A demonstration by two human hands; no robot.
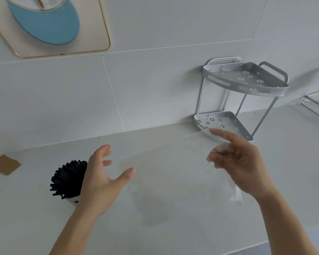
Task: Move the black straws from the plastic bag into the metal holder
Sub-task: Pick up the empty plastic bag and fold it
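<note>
The pale countertop (173,208) ran along the foot of a tiled wall. Near its left side stood the metal holder (73,199), packed with black straws (68,178) that fanned out above its rim. Farther left, a small brown square (5,164) lay flat on the surface. At the back right, a grey two-tier corner shelf (226,124) rested on the counter against the wall. A faint brownish stain marked the middle of the surface.

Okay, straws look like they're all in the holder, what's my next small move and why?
Probably set the plastic bag down: it hangs clear from your right hand, the black straws stand bunched in the holder, and your left hand is open.
</note>
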